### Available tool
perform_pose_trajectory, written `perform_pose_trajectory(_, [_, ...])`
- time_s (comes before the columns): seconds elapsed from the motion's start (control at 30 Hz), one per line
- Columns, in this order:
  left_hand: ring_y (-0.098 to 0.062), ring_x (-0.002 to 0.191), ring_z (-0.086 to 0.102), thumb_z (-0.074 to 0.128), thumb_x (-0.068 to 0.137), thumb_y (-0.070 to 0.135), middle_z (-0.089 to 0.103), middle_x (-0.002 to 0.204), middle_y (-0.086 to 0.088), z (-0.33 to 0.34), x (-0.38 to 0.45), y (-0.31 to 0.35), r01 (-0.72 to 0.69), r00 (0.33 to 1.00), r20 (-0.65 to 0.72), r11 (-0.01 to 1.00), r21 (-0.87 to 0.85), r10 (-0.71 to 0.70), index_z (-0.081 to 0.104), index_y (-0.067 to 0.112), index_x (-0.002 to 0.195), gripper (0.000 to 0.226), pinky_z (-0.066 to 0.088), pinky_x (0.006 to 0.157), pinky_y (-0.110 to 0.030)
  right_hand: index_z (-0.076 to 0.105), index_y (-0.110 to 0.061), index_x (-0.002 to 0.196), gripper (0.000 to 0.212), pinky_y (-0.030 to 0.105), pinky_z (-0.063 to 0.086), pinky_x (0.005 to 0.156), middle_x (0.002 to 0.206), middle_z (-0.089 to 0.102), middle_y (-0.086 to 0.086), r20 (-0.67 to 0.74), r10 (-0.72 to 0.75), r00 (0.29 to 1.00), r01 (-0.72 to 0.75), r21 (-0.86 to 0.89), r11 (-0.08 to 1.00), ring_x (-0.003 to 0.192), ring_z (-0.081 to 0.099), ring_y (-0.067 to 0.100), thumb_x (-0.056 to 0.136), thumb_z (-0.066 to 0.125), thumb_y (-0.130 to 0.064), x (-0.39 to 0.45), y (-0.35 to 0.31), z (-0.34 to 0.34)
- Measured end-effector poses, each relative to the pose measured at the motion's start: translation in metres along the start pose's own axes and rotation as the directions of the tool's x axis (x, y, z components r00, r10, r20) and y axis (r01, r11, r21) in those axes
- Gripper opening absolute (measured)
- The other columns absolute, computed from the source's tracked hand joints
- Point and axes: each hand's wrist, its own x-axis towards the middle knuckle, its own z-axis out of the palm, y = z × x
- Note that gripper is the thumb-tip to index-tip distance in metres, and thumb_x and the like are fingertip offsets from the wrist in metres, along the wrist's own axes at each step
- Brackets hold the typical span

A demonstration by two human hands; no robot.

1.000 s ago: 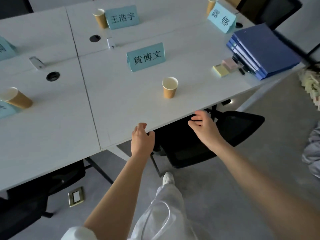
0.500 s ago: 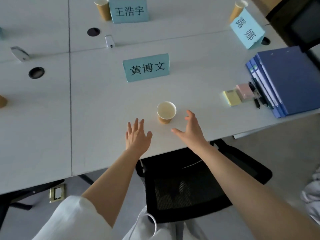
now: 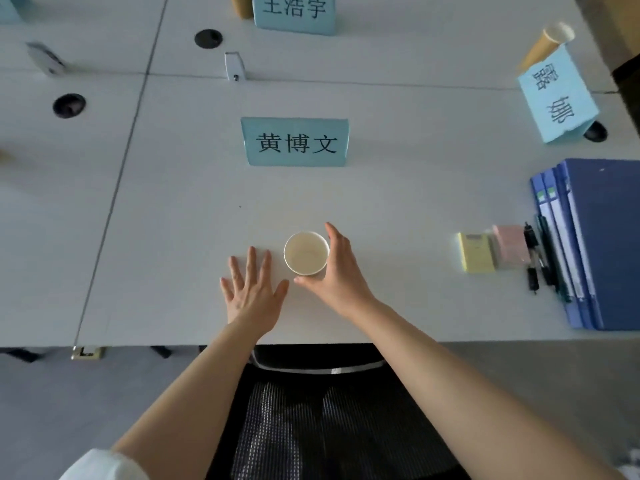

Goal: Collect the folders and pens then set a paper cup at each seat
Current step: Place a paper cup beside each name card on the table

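Reaching further in than half a second ago, the right hand [image 3: 337,271] now curls round the paper cup [image 3: 306,252] near the tabletop's [image 3: 173,237] front edge (left hand [image 3: 252,292] spread flat beside it); bare surface lies leftward, folders [image 3: 599,244] and pens [image 3: 540,254] toward the right edge.

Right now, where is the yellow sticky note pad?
In the head view, the yellow sticky note pad lies on the white table, right of the paper cup, beside the pink pad and near the pens.
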Motion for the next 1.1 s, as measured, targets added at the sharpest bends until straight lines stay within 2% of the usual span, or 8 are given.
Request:
perform_pose_trajectory(0.13, [-0.028,0.148,-0.025,0.024,0.101,0.054,-0.020,0.163,0.007,0.004,-0.002,0.000,0.015,0.999,-0.046,1.000,0.014,-0.015,-0.007,0.031,0.156,0.067,-0.007,0.120,-0.052,0.032,-0.011,0.142,0.085,0.028,0.036,0.102,0.140,0.041,0.006,-0.023,-0.070,0.997,0.070,-0.002,0.998,0.129,0.043,0.024,0.073,0.080,-0.022,0.010,0.006,0.000])
perform_pose_trajectory(0.27, [-0.029,0.149,-0.021,0.028,0.101,0.048,-0.013,0.164,0.006,0.010,-0.001,0.004,0.033,0.993,-0.112,0.999,-0.003,-0.033,0.000,0.028,0.157,0.065,-0.004,0.121,-0.052,0.037,-0.011,0.133,0.074,0.020,0.037,0.090,0.129,0.049,0.004,-0.077,-0.063,0.995,0.066,0.028,0.997,0.117,0.051,0.021,0.073,0.080,-0.020,0.016,0.013,-0.010])
perform_pose_trajectory(0.47, [-0.030,0.149,-0.020,0.032,0.102,0.045,-0.015,0.164,-0.003,0.007,0.017,0.035,0.067,0.981,-0.182,0.997,-0.025,-0.070,0.007,0.022,0.157,0.065,-0.009,0.119,-0.052,0.038,-0.012,0.133,0.072,0.018,0.038,0.091,0.128,0.050,0.003,-0.170,-0.051,0.984,0.063,0.065,0.996,0.115,0.051,0.018,0.074,0.079,-0.019,0.029,0.021,-0.044])
perform_pose_trajectory(0.67, [-0.032,0.149,-0.017,0.031,0.101,0.045,-0.014,0.163,-0.014,-0.007,0.056,0.081,0.153,0.960,-0.217,0.980,-0.124,-0.177,0.001,0.017,0.157,0.069,-0.011,0.118,-0.053,0.037,-0.012,0.136,0.074,0.036,0.045,0.098,0.132,0.050,0.005,-0.260,-0.008,0.966,0.028,0.075,0.997,0.119,0.052,0.023,0.075,0.078,-0.020,0.068,0.031,-0.084])
perform_pose_trajectory(0.8, [-0.032,0.151,-0.010,0.034,0.101,0.040,-0.003,0.164,-0.018,-0.012,0.085,0.097,0.126,0.941,-0.290,0.975,-0.184,-0.176,0.007,0.008,0.156,0.069,-0.009,0.120,-0.050,0.036,-0.013,0.136,0.075,0.033,0.046,0.093,0.131,0.052,0.005,-0.317,0.010,0.948,0.018,0.087,0.996,0.115,0.054,0.022,0.075,0.078,-0.023,0.109,0.033,-0.102])
perform_pose_trajectory(0.97, [-0.032,0.151,-0.011,0.027,0.097,0.050,-0.004,0.164,-0.014,0.000,0.105,0.097,0.150,0.939,-0.289,0.978,-0.145,-0.187,0.005,0.006,0.156,0.077,-0.009,0.119,-0.055,0.036,-0.014,0.133,0.071,0.033,0.047,0.091,0.127,0.052,0.004,-0.367,0.017,0.930,0.033,0.128,0.991,0.111,0.055,0.021,0.076,0.077,-0.026,0.161,0.031,-0.112])
perform_pose_trajectory(1.03, [-0.032,0.151,-0.009,0.017,0.090,0.055,-0.001,0.164,-0.014,0.008,0.105,0.096,0.170,0.927,-0.323,0.981,-0.090,-0.191,0.006,0.004,0.156,0.084,-0.009,0.118,-0.056,0.036,-0.015,0.133,0.070,0.031,0.048,0.089,0.126,0.052,0.003,-0.370,0.041,0.928,0.021,0.162,0.987,0.111,0.055,0.021,0.076,0.077,-0.026,0.178,0.031,-0.116])
perform_pose_trajectory(1.1, [-0.031,0.151,-0.007,0.018,0.088,0.056,0.001,0.164,-0.013,0.014,0.107,0.097,0.187,0.913,-0.356,0.980,-0.065,-0.197,0.008,0.004,0.155,0.086,-0.008,0.119,-0.056,0.036,-0.016,0.133,0.072,0.031,0.048,0.089,0.126,0.052,0.002,-0.356,0.066,0.932,0.004,0.193,0.981,0.111,0.054,0.019,0.075,0.077,-0.027,0.193,0.033,-0.119])
